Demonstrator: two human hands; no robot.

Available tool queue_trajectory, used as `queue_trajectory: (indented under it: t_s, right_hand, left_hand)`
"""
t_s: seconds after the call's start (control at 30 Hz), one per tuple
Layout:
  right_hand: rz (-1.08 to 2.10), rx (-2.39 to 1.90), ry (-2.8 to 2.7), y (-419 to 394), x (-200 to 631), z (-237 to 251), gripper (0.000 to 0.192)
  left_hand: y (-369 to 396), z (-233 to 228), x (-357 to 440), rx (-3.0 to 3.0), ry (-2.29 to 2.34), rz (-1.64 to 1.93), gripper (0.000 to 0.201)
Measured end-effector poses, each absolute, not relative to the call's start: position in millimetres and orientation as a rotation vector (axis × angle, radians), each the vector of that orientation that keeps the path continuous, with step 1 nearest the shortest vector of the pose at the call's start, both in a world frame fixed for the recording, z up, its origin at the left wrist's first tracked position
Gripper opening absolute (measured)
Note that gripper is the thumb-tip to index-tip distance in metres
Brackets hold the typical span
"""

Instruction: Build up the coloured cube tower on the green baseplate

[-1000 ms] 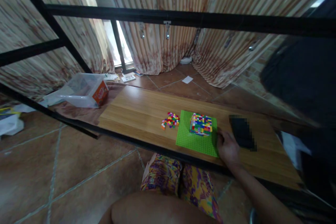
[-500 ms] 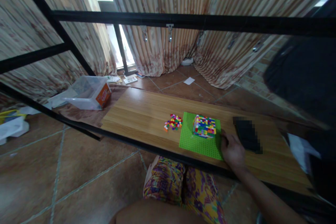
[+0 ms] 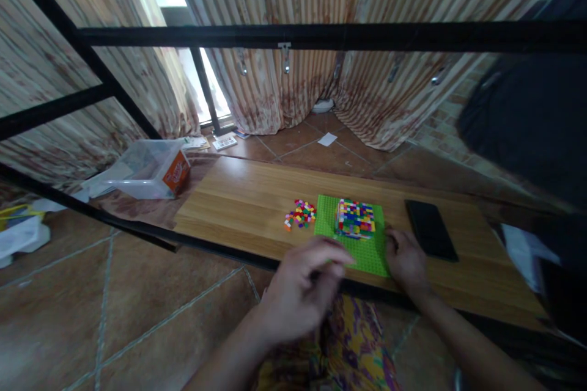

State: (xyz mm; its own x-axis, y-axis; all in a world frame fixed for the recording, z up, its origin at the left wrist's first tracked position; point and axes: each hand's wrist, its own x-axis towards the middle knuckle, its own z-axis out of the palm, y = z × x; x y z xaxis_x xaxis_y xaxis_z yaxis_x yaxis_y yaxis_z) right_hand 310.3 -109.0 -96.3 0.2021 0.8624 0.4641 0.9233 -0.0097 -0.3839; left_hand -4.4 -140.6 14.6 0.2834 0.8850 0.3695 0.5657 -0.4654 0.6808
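A green baseplate (image 3: 326, 217) lies on a low wooden table (image 3: 238, 201), carrying a multicoloured brick block (image 3: 354, 218). A small heap of loose coloured bricks (image 3: 299, 214) sits just left of the plate. My right hand (image 3: 406, 260) rests at the plate's right front corner, fingers curled against its edge. My left hand (image 3: 302, 291) hovers in front of the plate's near edge, fingers loosely spread and blurred, holding nothing I can see.
A black phone (image 3: 430, 230) lies on the table right of the plate. A clear plastic box (image 3: 147, 162) with an orange carton stands on the floor at left. Black metal frame bars (image 3: 321, 36) cross the view. A dark blurred shape (image 3: 532, 122) fills the right.
My left hand has come up into view from below, towards the plate's near edge. My right hand stays at the plate's right corner. The view shifted slightly.
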Motion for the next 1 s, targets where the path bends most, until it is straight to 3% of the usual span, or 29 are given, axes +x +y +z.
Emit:
queue_trajectory:
  t_s: [0.13,0.33,0.77,1.0]
  right_hand:
    - [-0.108,-1.867,-1.656,-109,309,-94,0.026]
    - [-0.127,-1.849,-1.655,-109,307,-93,0.026]
    - [-0.106,-1.866,-1.650,-110,304,-89,0.025]
    - [-0.116,-1.861,-1.656,-110,306,-90,0.025]
  left_hand:
    - [-104,-12,-35,1.986,1.523,1.080,0.024]
    - [-75,-53,-47,2.278,1.496,0.925,0.024]
    - [-60,-59,-35,2.559,1.565,0.714,0.024]
    - [-60,-71,-34,2.488,1.551,0.886,0.024]
